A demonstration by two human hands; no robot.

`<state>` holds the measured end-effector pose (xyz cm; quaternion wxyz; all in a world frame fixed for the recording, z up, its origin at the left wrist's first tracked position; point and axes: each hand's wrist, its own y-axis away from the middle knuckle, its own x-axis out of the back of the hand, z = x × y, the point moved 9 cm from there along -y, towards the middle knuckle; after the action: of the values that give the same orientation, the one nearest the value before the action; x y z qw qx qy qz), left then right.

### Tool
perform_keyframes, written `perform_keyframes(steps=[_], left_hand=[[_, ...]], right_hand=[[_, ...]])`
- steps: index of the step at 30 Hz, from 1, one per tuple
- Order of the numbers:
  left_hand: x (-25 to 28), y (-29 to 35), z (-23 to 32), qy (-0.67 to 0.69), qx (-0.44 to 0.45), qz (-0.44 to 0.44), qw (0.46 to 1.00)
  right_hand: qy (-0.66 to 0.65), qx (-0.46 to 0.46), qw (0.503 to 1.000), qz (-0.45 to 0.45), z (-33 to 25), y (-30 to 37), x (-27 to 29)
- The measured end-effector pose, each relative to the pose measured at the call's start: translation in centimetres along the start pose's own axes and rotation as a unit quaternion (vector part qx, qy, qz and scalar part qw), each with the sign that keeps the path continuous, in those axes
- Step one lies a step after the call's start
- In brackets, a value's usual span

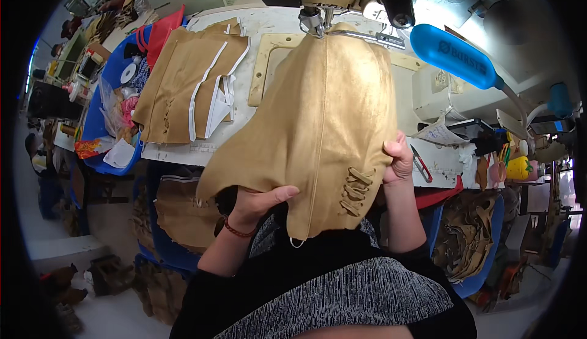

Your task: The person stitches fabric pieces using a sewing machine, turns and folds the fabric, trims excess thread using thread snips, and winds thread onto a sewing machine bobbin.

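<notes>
Both my hands hold a tan suede-like piece (299, 113) that drapes from the sewing machine toward my lap. A long seam runs down its middle, and a crisscross lacing (356, 192) sits near its lower right. My left hand (262, 203) grips the lower left part, thumb on top and fingers hidden beneath. On the right edge my right hand (398, 158) pinches the material, its thumb near the border. The far end of the piece lies under the sewing machine's presser foot (312, 22). A small white thread loop (297, 243) hangs at the bottom edge.
Stacked tan pieces with white edging (183, 82) lie left on the white table (238, 128). Beyond them stands a blue bin (104, 119) of scraps and spools. Red-handled snips (420, 163) lie right of my right hand. A blue lamp (452, 56) hangs at upper right; another blue bin (496, 229) holds tan pieces.
</notes>
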<state>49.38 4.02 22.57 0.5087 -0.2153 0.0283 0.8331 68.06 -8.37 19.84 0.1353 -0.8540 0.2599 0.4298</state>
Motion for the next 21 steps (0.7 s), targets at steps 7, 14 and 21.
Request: perform_keyframes(steps=[7,14,21], left_hand=[[0.1,-1.1,0.3,-0.002,-0.022,0.014,1.000],[0.7,-3.4,0.8,0.072,-0.058,0.039,0.995],[1.1,-5.8,1.2,0.074,-0.066,0.068,0.993]], right_hand=[[0.055,0.038,0.998,-0.004,-2.0,-0.5,-0.5],[0.052,0.066,0.996,0.019,-2.7,-2.3,-1.0],[0.059,0.086,0.994,0.014,-3.8,-5.1,-0.3]])
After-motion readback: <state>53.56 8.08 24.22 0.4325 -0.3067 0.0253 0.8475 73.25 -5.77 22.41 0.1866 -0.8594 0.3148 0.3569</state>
